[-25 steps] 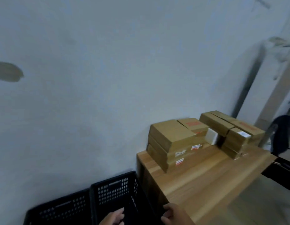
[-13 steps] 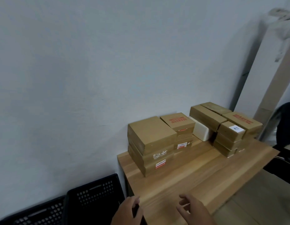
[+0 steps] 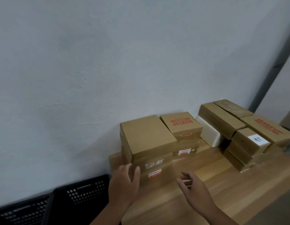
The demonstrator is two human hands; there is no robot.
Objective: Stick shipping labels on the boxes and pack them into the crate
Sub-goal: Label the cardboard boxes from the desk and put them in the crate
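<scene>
Sitting just beyond left hand (image 3: 123,185) fingers (image 3: 125,168): the box stack (image 3: 150,143).

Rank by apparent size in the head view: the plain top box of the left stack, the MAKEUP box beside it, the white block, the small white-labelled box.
1. plain top box
2. MAKEUP box
3. white block and small white-labelled box: look alike, not ranked.
</scene>
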